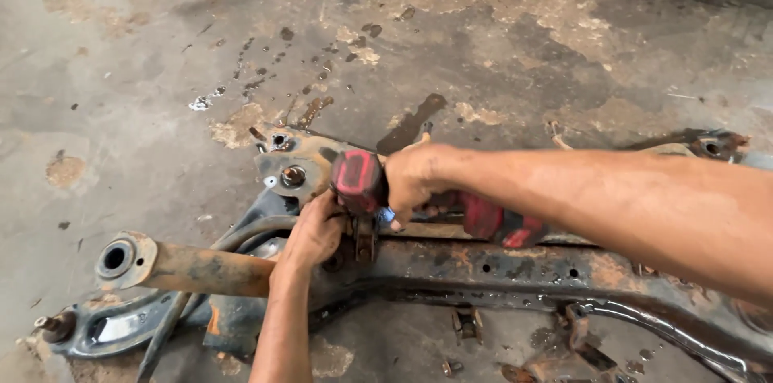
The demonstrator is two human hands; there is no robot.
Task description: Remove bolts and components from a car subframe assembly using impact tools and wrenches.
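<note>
A rusty black car subframe lies on the stained concrete floor. My right hand grips a red cordless impact wrench, whose nose points down at the subframe near its left mount. My left hand rests just left of the tool's nose, steadying the socket or the bracket beneath it; the fingers hide the contact point. A rusty mounting plate with a stud sits just behind the wrench.
A rusty tube with a round bushing eye sticks out to the left, with a control arm and ball joint below it. Small loose metal parts lie on the floor in front. Another bushing end shows at far right.
</note>
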